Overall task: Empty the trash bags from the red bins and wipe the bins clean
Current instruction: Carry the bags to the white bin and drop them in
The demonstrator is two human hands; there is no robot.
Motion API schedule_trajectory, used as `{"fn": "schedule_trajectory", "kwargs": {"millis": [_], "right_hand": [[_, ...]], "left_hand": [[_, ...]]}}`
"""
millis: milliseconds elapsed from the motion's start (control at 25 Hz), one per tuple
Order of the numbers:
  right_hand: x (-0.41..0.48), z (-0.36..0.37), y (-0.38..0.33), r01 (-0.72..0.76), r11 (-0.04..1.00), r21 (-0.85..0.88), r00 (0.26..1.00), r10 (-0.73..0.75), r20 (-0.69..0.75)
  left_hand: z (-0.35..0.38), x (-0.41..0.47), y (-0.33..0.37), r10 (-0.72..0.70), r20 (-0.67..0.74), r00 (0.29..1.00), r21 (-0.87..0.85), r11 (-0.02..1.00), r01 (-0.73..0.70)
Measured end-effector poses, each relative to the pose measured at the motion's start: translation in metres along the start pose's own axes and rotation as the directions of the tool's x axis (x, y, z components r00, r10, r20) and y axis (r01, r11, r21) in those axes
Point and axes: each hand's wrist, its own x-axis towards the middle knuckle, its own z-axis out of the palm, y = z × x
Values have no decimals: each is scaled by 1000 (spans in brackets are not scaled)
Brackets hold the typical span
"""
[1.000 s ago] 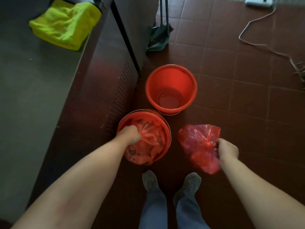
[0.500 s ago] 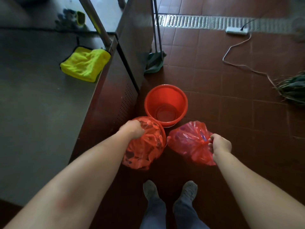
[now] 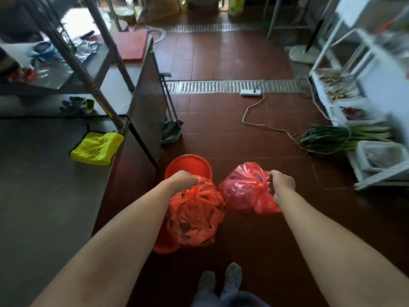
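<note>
My left hand (image 3: 182, 181) grips the gathered top of a full red trash bag (image 3: 195, 216), which hangs in the air over the near red bin (image 3: 162, 247); only that bin's lower rim shows under the bag. My right hand (image 3: 280, 182) grips the neck of a second red trash bag (image 3: 242, 191), held up to the right of the first. Behind my left hand stands the far red bin (image 3: 188, 166), and I see no bag in it.
A yellow cloth (image 3: 97, 148) lies on the steel counter (image 3: 44, 196) at left. A dustpan (image 3: 171, 129) leans on the counter's end. A white cable (image 3: 261, 122) and green onions (image 3: 338, 138) lie on the tiled floor by white shelving (image 3: 365, 111) at right. My feet (image 3: 221, 282) stand below.
Both hands have risen with their bags; the left bag has come up out of the near bin. My view has tilted up, showing more of the room.
</note>
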Motion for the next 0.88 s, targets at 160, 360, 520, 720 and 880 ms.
{"fn": "schedule_trajectory", "kwargs": {"millis": [160,360,520,720,880], "right_hand": [[-8,-72,-24,38,993,109,991,-23,-133],[-2,-182,-36,88,986,142,968,-51,-245],[12,-296,-42,150,985,-83,910,-170,-379],[45,-443,-37,68,934,-351,875,-225,-428],[75,-571,-28,-54,881,-471,921,-138,-365]], "left_hand": [[18,-8,75,207,56,977,-49,978,-205],[67,-23,181,334,110,936,189,918,-349],[128,-44,271,466,125,876,350,805,-479],[230,-68,382,576,117,809,387,724,-571],[334,-93,466,550,208,809,396,709,-583]]}}
